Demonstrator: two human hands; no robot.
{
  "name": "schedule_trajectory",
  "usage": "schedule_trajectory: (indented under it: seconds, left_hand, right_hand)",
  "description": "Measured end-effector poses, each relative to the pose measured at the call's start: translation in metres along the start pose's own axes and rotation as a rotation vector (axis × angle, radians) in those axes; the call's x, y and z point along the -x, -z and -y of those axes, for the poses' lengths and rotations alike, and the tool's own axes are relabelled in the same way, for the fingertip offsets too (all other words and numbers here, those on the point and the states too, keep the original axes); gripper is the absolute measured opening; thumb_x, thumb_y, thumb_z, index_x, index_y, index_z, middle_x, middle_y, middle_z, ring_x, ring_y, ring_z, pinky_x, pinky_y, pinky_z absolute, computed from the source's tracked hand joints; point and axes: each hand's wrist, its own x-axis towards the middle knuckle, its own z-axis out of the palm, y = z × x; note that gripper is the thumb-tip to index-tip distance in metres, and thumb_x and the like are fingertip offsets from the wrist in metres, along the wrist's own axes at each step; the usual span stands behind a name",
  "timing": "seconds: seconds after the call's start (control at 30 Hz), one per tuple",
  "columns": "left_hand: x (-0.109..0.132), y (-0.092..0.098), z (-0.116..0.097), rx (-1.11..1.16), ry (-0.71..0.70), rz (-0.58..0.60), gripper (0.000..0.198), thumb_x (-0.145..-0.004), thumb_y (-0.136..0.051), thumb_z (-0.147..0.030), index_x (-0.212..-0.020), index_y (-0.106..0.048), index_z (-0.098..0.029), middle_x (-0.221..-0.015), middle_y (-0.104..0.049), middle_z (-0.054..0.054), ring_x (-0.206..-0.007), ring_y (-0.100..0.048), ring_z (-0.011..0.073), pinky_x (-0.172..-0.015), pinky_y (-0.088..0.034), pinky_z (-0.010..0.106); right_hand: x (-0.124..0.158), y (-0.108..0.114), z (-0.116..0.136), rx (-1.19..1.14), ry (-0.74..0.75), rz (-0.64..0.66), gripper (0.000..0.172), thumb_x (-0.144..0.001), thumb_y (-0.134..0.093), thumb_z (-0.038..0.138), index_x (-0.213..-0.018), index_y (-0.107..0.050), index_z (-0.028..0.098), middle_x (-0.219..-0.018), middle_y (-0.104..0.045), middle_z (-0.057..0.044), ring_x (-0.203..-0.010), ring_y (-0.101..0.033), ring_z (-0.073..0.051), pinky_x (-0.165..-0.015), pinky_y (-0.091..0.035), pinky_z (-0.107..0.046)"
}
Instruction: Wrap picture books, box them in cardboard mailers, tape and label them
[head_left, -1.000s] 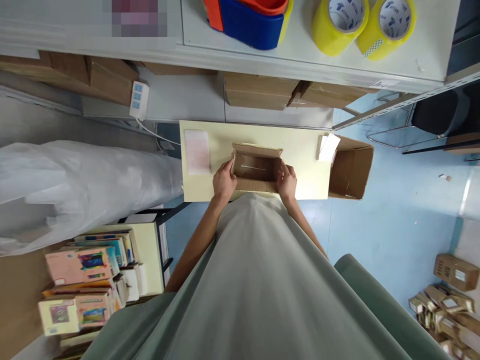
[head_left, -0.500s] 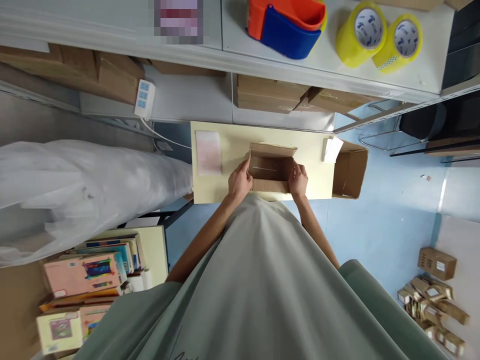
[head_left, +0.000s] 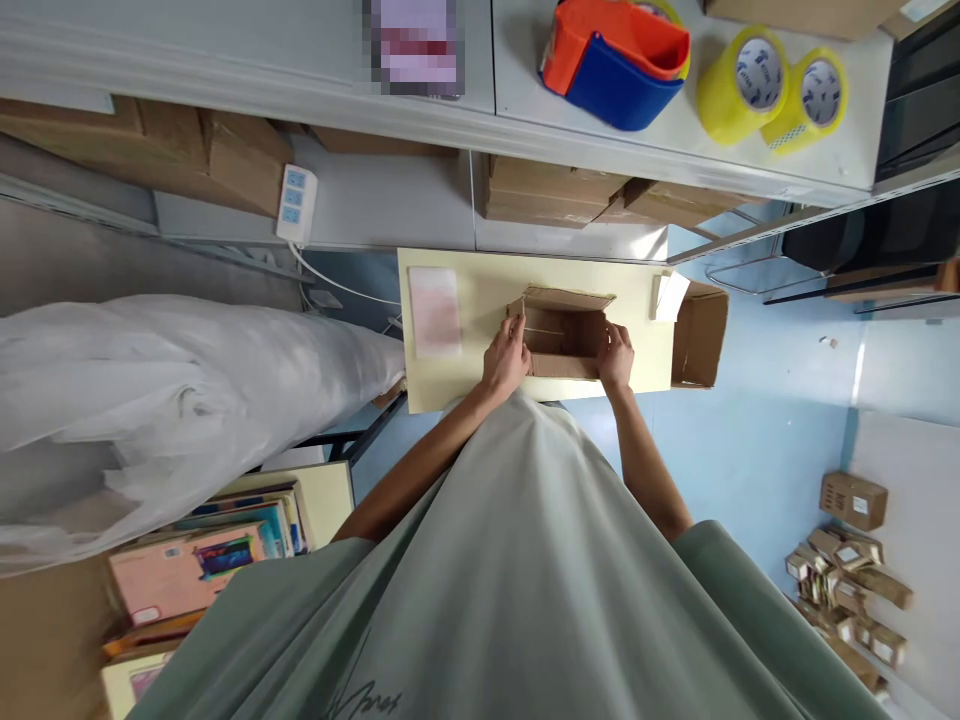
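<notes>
An open cardboard box (head_left: 564, 367) rests on the pale yellow table (head_left: 480, 290), its top flaps standing up and no contents visible inside. My left hand (head_left: 507, 356) grips the box's left side, fingers curled over the edge. At the opposite end, my right hand (head_left: 615, 354) is closed on the right side wall, with the fingertips partly inside. To the left of the box lies a flat pinkish-white sheet (head_left: 435, 312).
A second open carton (head_left: 699, 335) adjoins the table's right end, beside a folded white paper (head_left: 670, 297). Above, the shelf holds an orange-and-blue tape dispenser (head_left: 619, 75) and yellow tape rolls (head_left: 750, 80). A large plastic-wrapped bundle (head_left: 202, 400) stands left, near stacked books (head_left: 195, 575).
The view has shifted slightly, so the table and box appear a little further right. The left fingers have moved up along the box's left edge; both hands stay on the box.
</notes>
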Motion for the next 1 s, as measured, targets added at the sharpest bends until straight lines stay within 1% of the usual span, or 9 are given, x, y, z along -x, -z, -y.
schedule_trajectory:
  seconds: [0.17, 0.27, 0.33, 0.43, 0.57, 0.67, 0.87, 0.93, 1.0]
  left_hand:
    - [0.004, 0.011, 0.017, 0.021, -0.043, -0.025, 0.051, -0.112, -0.057, -0.025, -0.162, -0.059, -0.018, -0.161, -0.065, 0.019, -0.148, -0.066, 0.0327, -0.127, -0.055, 0.045]
    - [0.002, 0.029, 0.043, 0.032, 0.001, -0.095, 0.043, -0.112, -0.058, -0.027, -0.154, -0.064, -0.018, -0.154, -0.068, 0.019, -0.146, -0.068, 0.0308, -0.128, -0.053, 0.043]
    - [-0.003, 0.042, 0.068, 0.018, 0.12, -0.159, 0.044, -0.109, -0.061, -0.025, -0.152, -0.065, -0.018, -0.15, -0.07, 0.02, -0.142, -0.07, 0.0318, -0.126, -0.055, 0.044]
    - [-0.013, 0.058, 0.108, -0.021, 0.381, -0.265, 0.051, -0.103, -0.069, -0.028, -0.151, -0.062, -0.016, -0.15, -0.068, 0.023, -0.141, -0.07, 0.0374, -0.126, -0.053, 0.051]
    - [-0.028, 0.067, 0.146, -0.025, 0.63, -0.33, 0.058, -0.095, -0.078, -0.032, -0.145, -0.059, -0.009, -0.156, -0.06, 0.036, -0.153, -0.06, 0.0479, -0.13, -0.047, 0.061]
    - [-0.035, 0.064, 0.156, 0.008, 0.689, -0.332, 0.061, -0.089, -0.082, -0.031, -0.143, -0.059, -0.013, -0.16, -0.057, 0.038, -0.152, -0.06, 0.0516, -0.126, -0.05, 0.068]
    - [-0.037, 0.06, 0.155, -0.006, 0.766, -0.342, 0.065, -0.08, -0.089, -0.033, -0.136, -0.062, -0.015, -0.155, -0.061, 0.035, -0.137, -0.071, 0.0529, -0.116, -0.059, 0.064]
    - [-0.037, 0.062, 0.153, 0.009, 0.748, -0.354, 0.061, -0.078, -0.087, -0.03, -0.132, -0.064, -0.015, -0.155, -0.062, 0.035, -0.138, -0.069, 0.0533, -0.118, -0.057, 0.067]
    - [-0.037, 0.065, 0.151, 0.012, 0.738, -0.346, 0.046, -0.08, -0.082, -0.028, -0.123, -0.067, -0.016, -0.15, -0.066, 0.033, -0.139, -0.069, 0.0515, -0.121, -0.054, 0.068]
  right_hand:
    - [-0.001, 0.002, 0.013, -0.023, -0.031, -0.021, 0.041, -0.106, -0.047, 0.02, -0.131, -0.079, 0.014, -0.136, -0.076, -0.022, -0.114, -0.074, -0.028, -0.103, -0.066, -0.049]
    - [0.004, 0.012, 0.026, -0.056, -0.002, -0.08, 0.037, -0.107, -0.05, 0.026, -0.127, -0.08, 0.017, -0.133, -0.076, -0.02, -0.115, -0.074, -0.029, -0.1, -0.068, -0.049]
    - [0.009, 0.021, 0.036, -0.074, 0.02, -0.126, 0.036, -0.11, -0.051, 0.031, -0.125, -0.081, 0.018, -0.13, -0.077, -0.019, -0.115, -0.075, -0.029, -0.101, -0.068, -0.05]
    - [0.016, 0.034, 0.056, -0.107, 0.051, -0.167, 0.036, -0.112, -0.052, 0.036, -0.123, -0.082, 0.02, -0.125, -0.078, -0.017, -0.112, -0.078, -0.029, -0.102, -0.067, -0.049]
    - [0.026, 0.047, 0.079, -0.139, 0.077, -0.159, 0.036, -0.113, -0.052, 0.038, -0.12, -0.083, 0.02, -0.121, -0.08, -0.016, -0.103, -0.08, -0.028, -0.096, -0.069, -0.047]
    - [0.034, 0.053, 0.091, -0.143, 0.083, -0.153, 0.036, -0.113, -0.053, 0.038, -0.119, -0.084, 0.021, -0.119, -0.083, -0.014, -0.096, -0.08, -0.026, -0.091, -0.07, -0.046]
    - [0.046, 0.065, 0.093, -0.151, 0.091, -0.165, 0.032, -0.113, -0.054, 0.035, -0.117, -0.084, 0.022, -0.116, -0.084, -0.013, -0.099, -0.082, -0.026, -0.09, -0.072, -0.044]
    - [0.048, 0.067, 0.091, -0.146, 0.087, -0.154, 0.032, -0.114, -0.054, 0.035, -0.117, -0.083, 0.023, -0.117, -0.084, -0.013, -0.1, -0.082, -0.026, -0.091, -0.072, -0.044]
    - [0.048, 0.068, 0.088, -0.144, 0.09, -0.143, 0.033, -0.115, -0.053, 0.036, -0.117, -0.083, 0.024, -0.117, -0.084, -0.012, -0.1, -0.082, -0.026, -0.091, -0.073, -0.044]
